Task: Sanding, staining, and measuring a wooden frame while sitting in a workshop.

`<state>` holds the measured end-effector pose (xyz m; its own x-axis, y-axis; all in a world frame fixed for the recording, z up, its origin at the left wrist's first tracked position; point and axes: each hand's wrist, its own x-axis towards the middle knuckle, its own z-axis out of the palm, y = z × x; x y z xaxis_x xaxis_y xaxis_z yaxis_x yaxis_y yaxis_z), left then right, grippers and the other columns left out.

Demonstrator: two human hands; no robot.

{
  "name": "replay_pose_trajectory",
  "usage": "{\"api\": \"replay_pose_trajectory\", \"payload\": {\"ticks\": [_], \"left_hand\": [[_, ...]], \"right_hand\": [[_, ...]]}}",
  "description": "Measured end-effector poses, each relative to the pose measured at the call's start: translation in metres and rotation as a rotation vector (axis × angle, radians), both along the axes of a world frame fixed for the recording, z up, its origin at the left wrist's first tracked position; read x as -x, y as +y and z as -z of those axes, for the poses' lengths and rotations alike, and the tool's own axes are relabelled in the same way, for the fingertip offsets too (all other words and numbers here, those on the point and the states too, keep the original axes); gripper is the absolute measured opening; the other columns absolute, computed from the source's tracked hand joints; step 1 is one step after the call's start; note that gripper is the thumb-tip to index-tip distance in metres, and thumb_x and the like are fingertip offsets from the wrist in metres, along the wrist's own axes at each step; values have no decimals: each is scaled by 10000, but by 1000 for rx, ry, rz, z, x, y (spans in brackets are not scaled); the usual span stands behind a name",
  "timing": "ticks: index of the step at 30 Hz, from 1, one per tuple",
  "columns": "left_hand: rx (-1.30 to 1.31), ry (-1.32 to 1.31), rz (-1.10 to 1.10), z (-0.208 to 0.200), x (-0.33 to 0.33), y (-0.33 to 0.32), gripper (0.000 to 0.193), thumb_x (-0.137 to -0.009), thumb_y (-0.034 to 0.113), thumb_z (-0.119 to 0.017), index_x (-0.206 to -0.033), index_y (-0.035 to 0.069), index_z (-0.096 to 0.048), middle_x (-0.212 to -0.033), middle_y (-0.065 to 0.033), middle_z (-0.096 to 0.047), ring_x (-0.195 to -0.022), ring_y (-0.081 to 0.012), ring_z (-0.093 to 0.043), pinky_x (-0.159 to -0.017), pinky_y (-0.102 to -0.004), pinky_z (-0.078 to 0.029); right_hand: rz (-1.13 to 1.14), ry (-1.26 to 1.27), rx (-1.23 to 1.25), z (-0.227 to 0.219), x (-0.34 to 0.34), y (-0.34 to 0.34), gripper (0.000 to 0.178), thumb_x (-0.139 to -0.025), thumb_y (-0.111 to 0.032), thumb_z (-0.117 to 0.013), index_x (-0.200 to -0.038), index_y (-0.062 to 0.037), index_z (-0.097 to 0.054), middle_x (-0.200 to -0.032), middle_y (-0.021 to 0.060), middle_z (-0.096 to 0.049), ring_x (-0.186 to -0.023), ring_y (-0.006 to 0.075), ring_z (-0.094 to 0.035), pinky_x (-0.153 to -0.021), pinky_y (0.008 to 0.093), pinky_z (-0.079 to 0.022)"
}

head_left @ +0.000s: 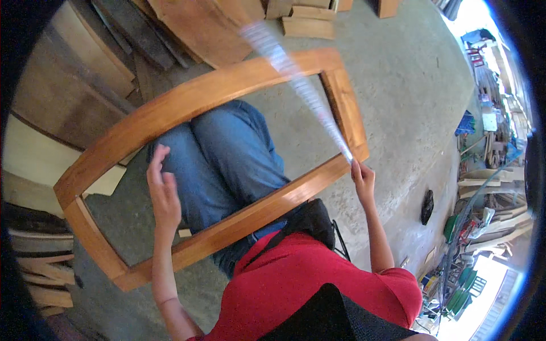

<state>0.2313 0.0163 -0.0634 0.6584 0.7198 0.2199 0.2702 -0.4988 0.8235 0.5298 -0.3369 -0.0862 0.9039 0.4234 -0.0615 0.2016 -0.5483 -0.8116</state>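
A varnished wooden frame (227, 241), with two slightly curved long rails and two short end pieces, rests across my lap over my jeans. My right hand (364, 181) is closed in a pinch at the frame's right corner, gripping the end of a long white measuring tape (310, 94). The tape slants up and to the left across the opening and over the far rail; its far end is smeared by motion. My left hand (164, 193) hovers over the left part of the opening, fingers stretched out and holding nothing. Its forearm crosses above the near rail.
Wooden boards (62, 108) lean and lie at the left. Cardboard (310, 23) lies at the top. A black object (427, 207) sits on the concrete floor (398, 113) to the right. Beyond it are wood offcuts (495, 227) and green plastic chairs (463, 290).
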Motion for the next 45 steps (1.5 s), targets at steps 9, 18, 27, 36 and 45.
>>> {"api": "replay_pose_trajectory", "payload": {"ticks": [9, 18, 27, 36, 45], "left_hand": [[-258, 67, -687, -107, 104, -4, 425, -1001, 258, -295, -1273, -30, -451, -1282, -174, -493, -1191, -258, -459, -1044, -398, -313], [99, 345, 113, -36, 42, -112, 368, -846, 159, -614, -1190, 49, -547, -1251, -130, -523, -1147, -274, -506, -989, -421, -365], [-211, 447, 336, 17, 39, -127, 459, -816, 191, -633, -1250, 85, -529, -1289, -79, -507, -1163, -238, -498, -994, -404, -368], [-219, 353, 174, 29, 59, -129, 407, -821, 202, -622, -1196, 59, -556, -1226, -94, -542, -1115, -220, -527, -970, -379, -400], [-321, 136, 137, 40, 63, -127, 318, -819, 187, -625, -1109, 60, -597, -1113, -62, -595, -1043, -186, -563, -941, -362, -427]], "right_hand": [[-869, -490, 178, -23, 29, 83, 267, -754, -249, -700, -606, -71, -568, -595, 56, -480, -575, 229, -484, -571, 346, -352], [-1154, -185, -160, 0, 106, 118, 193, -748, -202, -712, -712, -67, -579, -772, 58, -502, -717, 227, -509, -622, 348, -382], [-1169, -309, -25, 4, 80, 115, 209, -764, -126, -682, -959, -66, -638, -999, 63, -602, -954, 259, -561, -868, 429, -403], [-1055, -433, 18, 6, 87, 118, 293, -712, -45, -651, -1005, -50, -640, -985, 120, -554, -944, 283, -540, -922, 497, -379], [-1075, -428, 55, 5, 80, 113, 304, -778, 12, -579, -1075, -46, -610, -1034, 147, -554, -1022, 309, -522, -982, 530, -344]]}}
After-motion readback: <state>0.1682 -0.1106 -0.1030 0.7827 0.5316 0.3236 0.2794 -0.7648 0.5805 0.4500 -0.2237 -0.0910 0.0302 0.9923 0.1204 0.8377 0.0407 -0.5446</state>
